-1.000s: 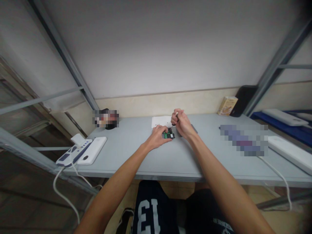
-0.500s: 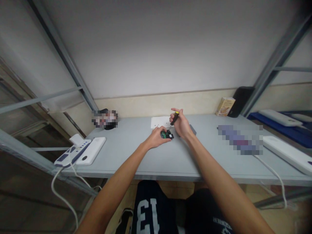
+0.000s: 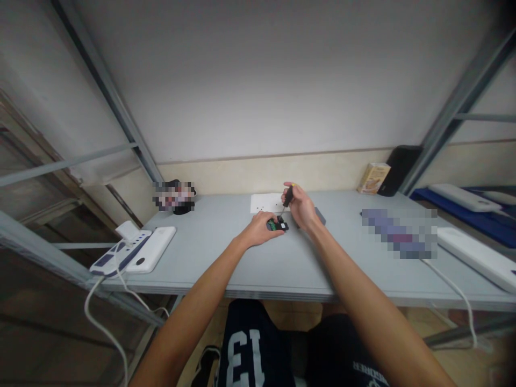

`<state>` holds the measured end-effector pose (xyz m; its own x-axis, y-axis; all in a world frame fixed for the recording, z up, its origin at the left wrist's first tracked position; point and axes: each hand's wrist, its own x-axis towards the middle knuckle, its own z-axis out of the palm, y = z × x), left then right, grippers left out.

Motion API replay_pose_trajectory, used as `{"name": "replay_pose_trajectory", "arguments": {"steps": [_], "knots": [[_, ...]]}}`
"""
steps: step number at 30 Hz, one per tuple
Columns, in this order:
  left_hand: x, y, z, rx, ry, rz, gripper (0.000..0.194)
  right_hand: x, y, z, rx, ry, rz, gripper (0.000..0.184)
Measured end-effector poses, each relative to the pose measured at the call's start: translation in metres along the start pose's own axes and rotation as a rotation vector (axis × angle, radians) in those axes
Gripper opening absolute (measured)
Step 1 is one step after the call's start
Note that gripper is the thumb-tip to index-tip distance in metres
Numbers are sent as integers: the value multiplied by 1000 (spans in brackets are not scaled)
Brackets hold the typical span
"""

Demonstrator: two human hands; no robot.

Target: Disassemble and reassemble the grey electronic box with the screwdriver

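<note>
My left hand (image 3: 259, 228) grips a small black device with a green circuit board (image 3: 274, 226) by its left side, close to the table top. In my right hand (image 3: 302, 207) is a screwdriver (image 3: 288, 196) with a black handle and a bit of yellow at its top end. Its thin shaft slants down and its tip meets the device near the upper edge; the exact contact point is too small to make out. Behind the device lies a white sheet (image 3: 263, 202) with several tiny dark bits on it, perhaps screws. A flat grey object (image 3: 320, 216) lies partly hidden behind my right wrist.
On the left are a power strip (image 3: 105, 261) with a plug and a white power bank (image 3: 155, 250). A yellow box (image 3: 374, 178) and a black case (image 3: 400, 170) stand at the back right. A long white object (image 3: 475, 257) lies at the right edge of the table (image 3: 201, 258).
The screwdriver's handle has tilted slightly, and my right index finger has shifted a little at its top. My left hand still holds the device in the same place.
</note>
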<state>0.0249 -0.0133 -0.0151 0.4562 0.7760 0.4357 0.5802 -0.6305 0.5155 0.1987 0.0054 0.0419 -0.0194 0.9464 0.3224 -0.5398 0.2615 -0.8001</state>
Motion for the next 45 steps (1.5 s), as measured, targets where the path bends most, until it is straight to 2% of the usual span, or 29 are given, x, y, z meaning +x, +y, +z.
{"name": "replay_pose_trajectory", "arguments": {"steps": [9,13,15,17,21,23,29,32,34,36,39,41,43,45], "knots": [[-3,5,0,201,0,-27,30,5,11,-5,-182,115,-108,47],[-3,7,-2,232,-5,-40,30,5,10,-11,-482,128,-169,47],[-2,6,-4,210,-22,-25,30,4,7,-14,-683,197,-246,43],[-2,6,-6,185,-46,5,30,4,4,-17,-786,290,-302,41],[0,4,-8,155,-70,70,30,5,-1,-24,-806,524,-359,43],[0,3,-8,134,-75,102,31,6,0,-29,-839,577,-336,45],[-1,0,-6,82,-68,134,32,6,10,-36,-1010,494,-182,44],[-3,3,-6,34,-50,120,27,5,12,-35,-1016,474,-166,45],[-2,5,-6,-35,-25,115,22,6,11,-35,-980,492,-177,47],[0,4,-7,-104,53,69,20,7,10,-35,-911,519,-187,49],[3,-4,-7,-125,289,-93,15,10,9,-36,-775,516,-186,54],[5,-11,-6,-89,407,-194,7,11,9,-35,-708,490,-169,56],[5,-17,-5,-52,425,-256,11,10,8,-33,-682,465,-147,56],[5,-19,-4,-38,391,-277,15,8,7,-29,-682,438,-130,54]]}}
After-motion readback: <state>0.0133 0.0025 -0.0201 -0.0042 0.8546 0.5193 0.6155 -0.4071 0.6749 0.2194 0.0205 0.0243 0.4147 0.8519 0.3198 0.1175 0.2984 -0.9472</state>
